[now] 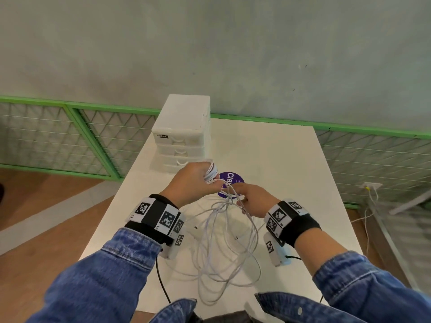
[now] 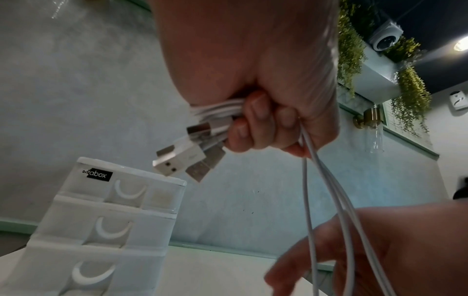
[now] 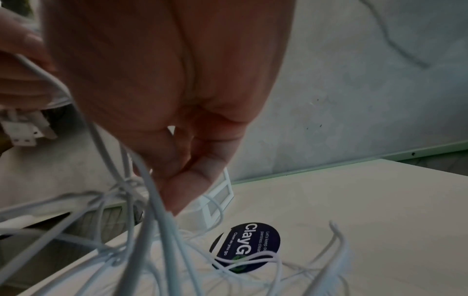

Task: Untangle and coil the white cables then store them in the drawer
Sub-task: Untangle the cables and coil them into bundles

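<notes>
Several white cables (image 1: 224,248) hang in a tangled bunch from both hands down to the white table (image 1: 279,159). My left hand (image 1: 193,183) grips a bundle of cable ends in a fist; several USB plugs (image 2: 182,158) stick out of it in the left wrist view. My right hand (image 1: 250,200) is just right of it and pinches strands of the tangle (image 3: 157,200) between thumb and fingers. The white drawer unit (image 1: 183,134) stands at the table's far left, all its drawers shut (image 2: 108,230).
A round purple sticker (image 1: 229,183) lies on the table under the hands. Green wire-mesh fencing (image 1: 81,136) runs behind and beside the table. A wall socket with a plugged cable (image 1: 370,190) sits to the right. A black wire (image 1: 163,283) trails from my left wrist.
</notes>
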